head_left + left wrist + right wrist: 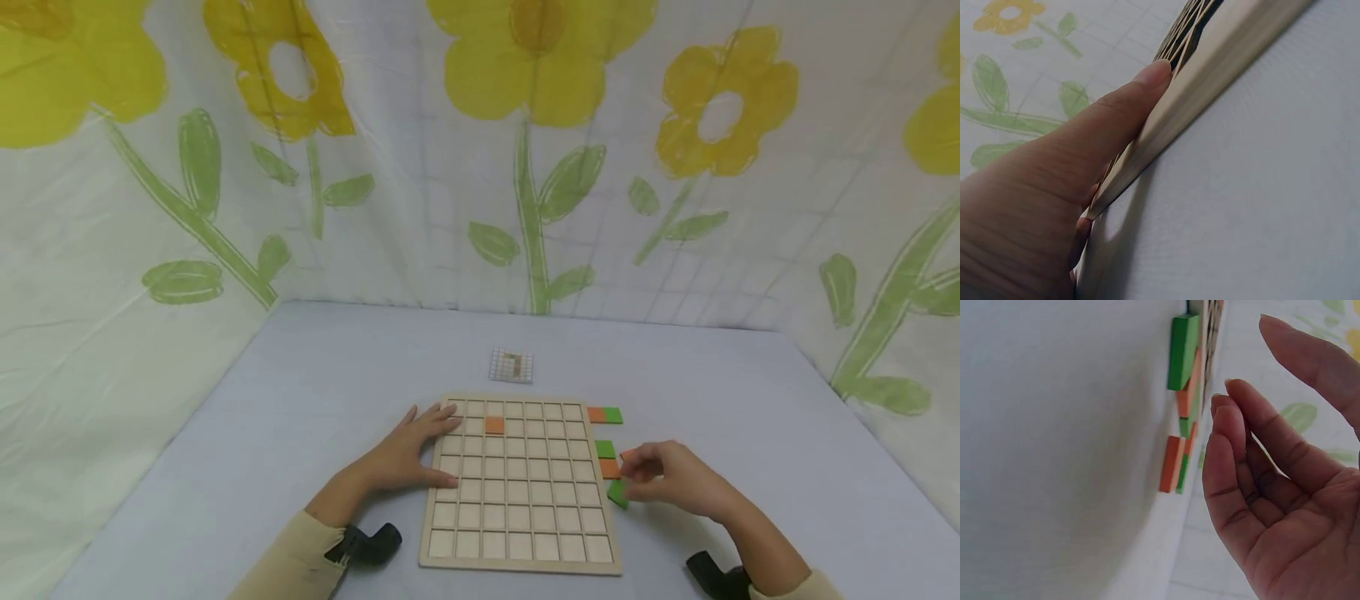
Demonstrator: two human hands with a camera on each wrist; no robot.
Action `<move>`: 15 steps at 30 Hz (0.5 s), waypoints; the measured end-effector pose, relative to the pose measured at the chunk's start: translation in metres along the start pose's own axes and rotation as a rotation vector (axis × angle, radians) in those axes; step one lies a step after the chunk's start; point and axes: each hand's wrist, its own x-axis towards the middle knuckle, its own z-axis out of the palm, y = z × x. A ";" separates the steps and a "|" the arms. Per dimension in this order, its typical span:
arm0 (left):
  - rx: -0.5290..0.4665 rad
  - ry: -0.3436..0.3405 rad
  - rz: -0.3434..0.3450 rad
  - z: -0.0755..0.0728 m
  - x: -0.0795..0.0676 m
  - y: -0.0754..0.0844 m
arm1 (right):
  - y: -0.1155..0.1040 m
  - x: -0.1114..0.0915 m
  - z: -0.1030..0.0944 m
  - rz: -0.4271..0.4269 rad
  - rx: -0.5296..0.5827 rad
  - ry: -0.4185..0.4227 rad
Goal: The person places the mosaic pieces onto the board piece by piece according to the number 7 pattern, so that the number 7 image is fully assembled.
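A wooden grid board [517,567] lies on the table, and one orange tile [494,426] sits in a cell of its upper left part. My left hand [408,450] rests on the board's left edge with fingers spread; in the left wrist view the thumb [1113,112] lies over the rim. Beside the board's right edge, my right hand [671,479] hovers over loose tiles, its fingers bent and its thumb apart, holding nothing. Nearest to it are a green tile [618,495], an orange tile [610,469] and a partly hidden orange tile [627,455].
Another green tile [605,449] lies against the board's right side. Further back are an orange tile [596,415] and a green tile [613,415], side by side. Behind the board lies a small card [512,366] with a coloured grid pattern. A flower-printed sheet [405,208] hangs beyond the table.
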 end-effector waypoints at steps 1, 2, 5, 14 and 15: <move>-0.003 0.001 0.000 0.000 0.000 0.000 | 0.002 -0.001 0.001 0.014 0.003 0.007; -0.003 0.002 0.000 0.000 0.000 0.000 | 0.004 -0.002 0.003 0.029 0.010 0.013; -0.008 0.003 -0.001 0.000 0.000 0.001 | 0.009 -0.006 0.008 0.070 0.021 0.023; -0.009 -0.003 -0.003 -0.001 -0.001 0.002 | 0.012 -0.007 0.020 0.068 -0.002 0.071; -0.011 -0.004 -0.002 -0.001 -0.001 0.002 | 0.012 -0.007 0.021 0.065 -0.010 0.077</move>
